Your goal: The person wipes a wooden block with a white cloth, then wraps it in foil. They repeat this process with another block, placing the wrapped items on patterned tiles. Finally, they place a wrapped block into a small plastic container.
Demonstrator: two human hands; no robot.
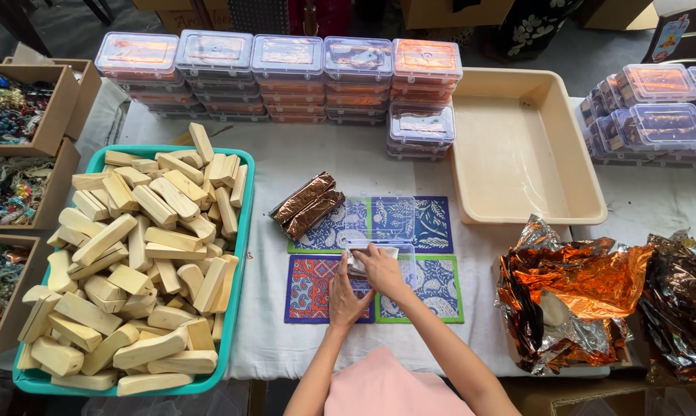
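An open clear plastic box point(382, 231) lies on patterned blue and red mats point(317, 289) in front of me. My right hand point(380, 270) presses a small white folded piece point(357, 262) into the box's near half. Beside it, my left hand point(346, 294) rests flat on the mat, fingertips touching the box's near edge. Two copper-foil-wrapped bars point(308, 205) lie just left of the box.
A teal tray point(242, 254) piled with several pale wooden blocks sits at left. Stacks of lidded clear boxes point(286, 73) line the back. There is a cream tray point(529, 146) at back right, crumpled copper foil point(579, 296) at right, and cardboard boxes of beads point(13, 154) at far left.
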